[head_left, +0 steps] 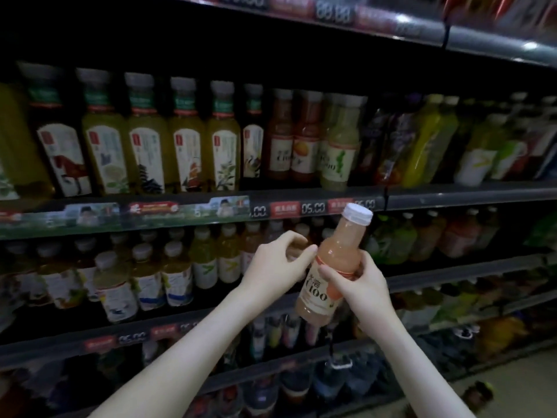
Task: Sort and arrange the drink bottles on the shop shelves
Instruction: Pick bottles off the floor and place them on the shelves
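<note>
A pink C100 drink bottle (330, 267) with a white cap is tilted to the right in front of the second shelf. My right hand (360, 283) grips it around the middle, over the label. My left hand (278, 260) is just left of the bottle, fingers curled, fingertips touching its side near the label's top; whether it holds anything I cannot tell. On the upper shelf stand two orange C100 bottles (294, 134) beside a pale green C100 bottle (339, 146) that leans forward at the shelf edge.
A row of yellow-green tea bottles (144, 137) fills the upper shelf's left. Purple and yellow bottles (422, 140) lean at the right. The shelf edge (211, 212) carries price tags. Lower shelves hold several more bottles. A bottle (479, 393) lies on the floor at bottom right.
</note>
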Demonstrator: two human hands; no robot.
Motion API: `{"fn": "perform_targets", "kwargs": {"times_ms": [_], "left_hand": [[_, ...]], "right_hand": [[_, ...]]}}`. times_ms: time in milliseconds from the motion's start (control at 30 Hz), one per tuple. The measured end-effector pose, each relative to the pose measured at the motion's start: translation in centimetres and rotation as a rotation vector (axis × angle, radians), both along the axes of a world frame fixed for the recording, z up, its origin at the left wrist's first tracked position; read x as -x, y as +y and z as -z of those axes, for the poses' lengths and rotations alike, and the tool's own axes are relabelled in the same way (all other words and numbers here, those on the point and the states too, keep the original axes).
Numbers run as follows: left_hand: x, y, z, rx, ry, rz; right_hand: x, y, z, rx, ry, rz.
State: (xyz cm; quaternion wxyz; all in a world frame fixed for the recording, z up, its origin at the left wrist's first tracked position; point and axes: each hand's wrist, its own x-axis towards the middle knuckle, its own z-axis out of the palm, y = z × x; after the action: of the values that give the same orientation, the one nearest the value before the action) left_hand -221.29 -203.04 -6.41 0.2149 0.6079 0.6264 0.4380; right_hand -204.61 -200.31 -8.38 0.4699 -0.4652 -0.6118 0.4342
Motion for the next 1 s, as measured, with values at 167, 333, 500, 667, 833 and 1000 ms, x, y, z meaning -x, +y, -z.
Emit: {"fn": "perform_targets", "kwargs": {"times_ms": [167, 333, 500, 667, 833, 1000], "left_hand": [[-0.6, 2.7, -2.8, -0.144, 0.079, -0.068], [-1.3, 5.0, -6.6, -0.148, 0.141, 0.214], [-0.8, 7.9, -8.7, -0.318, 0.223, -0.026], [0.5, 10.7, -9.5, -0.449, 0.254, -0.047], [1.4, 12.9, -8.4, -0.428, 0.229, -0.160], [2.4, 14.5, -8.1, -0.214, 0.120, -0.379]], "right_hand": [[-1.0, 3.0, -3.9, -0.115, 0.133, 0.011], [0.6, 6.0, -7.5, -0.217, 0.235, -0.030], [2.1, 8.7, -10.7, -0.264, 0.237, -0.250], [2.9, 11.7, -11.8, -0.440, 0.144, -0.298], [4.6, 14.0, -10.7, -0.531, 0.026, -0.231], [3.8, 17.0, -10.1, -0.710, -0.171, 0.004]]}}
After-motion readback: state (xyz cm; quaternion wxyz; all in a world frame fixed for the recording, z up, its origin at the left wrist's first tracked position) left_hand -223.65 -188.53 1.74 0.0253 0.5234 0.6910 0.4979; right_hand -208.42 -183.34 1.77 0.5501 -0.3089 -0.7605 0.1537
